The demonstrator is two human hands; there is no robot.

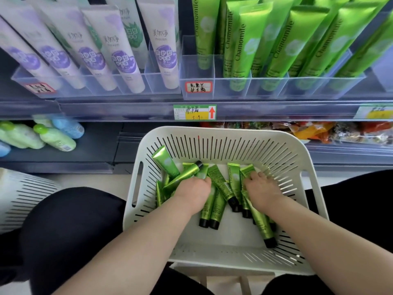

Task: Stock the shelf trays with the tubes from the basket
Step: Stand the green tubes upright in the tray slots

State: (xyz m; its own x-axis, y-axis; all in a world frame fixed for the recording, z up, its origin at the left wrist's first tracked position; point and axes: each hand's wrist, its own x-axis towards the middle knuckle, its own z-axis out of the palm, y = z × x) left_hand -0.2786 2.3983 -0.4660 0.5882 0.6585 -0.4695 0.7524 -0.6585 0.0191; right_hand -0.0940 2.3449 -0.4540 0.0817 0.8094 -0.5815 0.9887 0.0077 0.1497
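A white slotted basket [225, 137] rests in front of me, holding several green tubes with black caps [221, 184]. Both my hands are down inside it. My left hand [194, 189] lies curled over tubes at the basket's middle, fingers closed around them. My right hand [262, 189] presses on tubes at the right side, fingers bent onto one. Above, a clear shelf tray [274, 86] holds several upright green Chamomile tubes [240, 50]. Its leftmost compartment [196, 67] holds a single green tube.
A clear tray at upper left [85, 84] holds white and purple tubes. A price tag with a red arrow [194, 112] sits on the shelf edge. Lower shelves carry bottles [53, 137] and snack packs [319, 130]. A second white basket [23, 196] stands at left.
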